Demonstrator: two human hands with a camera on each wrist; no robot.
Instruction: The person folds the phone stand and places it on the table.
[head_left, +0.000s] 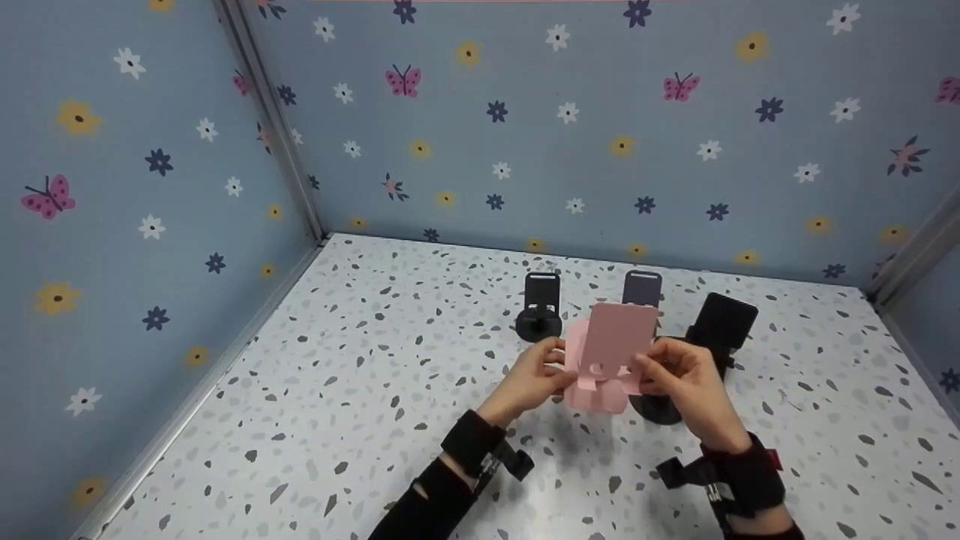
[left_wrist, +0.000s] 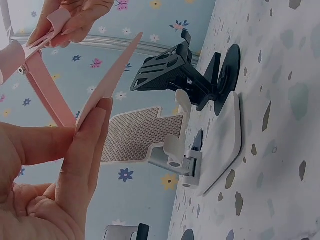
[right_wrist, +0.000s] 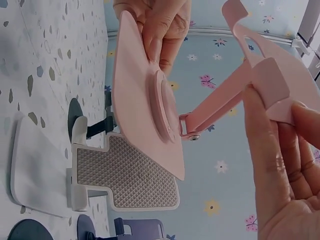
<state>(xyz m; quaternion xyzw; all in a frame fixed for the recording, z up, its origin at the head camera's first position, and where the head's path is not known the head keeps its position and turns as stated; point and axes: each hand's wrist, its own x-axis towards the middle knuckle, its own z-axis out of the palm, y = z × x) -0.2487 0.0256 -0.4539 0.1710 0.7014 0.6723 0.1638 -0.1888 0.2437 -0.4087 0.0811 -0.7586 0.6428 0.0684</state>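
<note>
Left hand (head_left: pixel 528 381) pinches pink, flat-plated, plastic-looking phone stand (head_left: pixel 619 335) at 9 o'clock, right hand (head_left: pixel 699 390) at 3, long axis near 12.

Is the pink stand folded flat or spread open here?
The pink stand is spread open: in the right wrist view, its arm angles away from the base, and the hooked plate stands apart.

Blue floral wall (head_left: pixel 525 150) behind speckled white table (head_left: pixel 337 390)
</note>
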